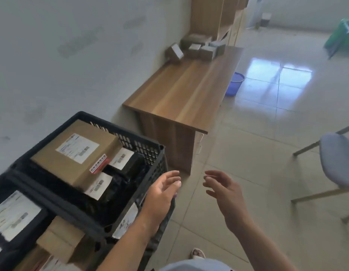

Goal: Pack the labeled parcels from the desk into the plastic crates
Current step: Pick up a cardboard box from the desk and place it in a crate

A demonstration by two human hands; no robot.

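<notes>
Both hands are empty, with the fingers loosely spread. The left hand (163,194) hangs over the near right corner of the upper black crate (150,148), which holds a brown labeled box (76,151) and black labeled packets (128,163). The right hand (222,192) is beside it, above the floor. More parcels (199,47) lie at the far end of the desk (181,90), well apart from both hands.

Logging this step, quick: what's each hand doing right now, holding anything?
Left hand: open, holding nothing, beside the black crate.
Right hand: open, empty, fingers loosely spread over the floor.
</notes>
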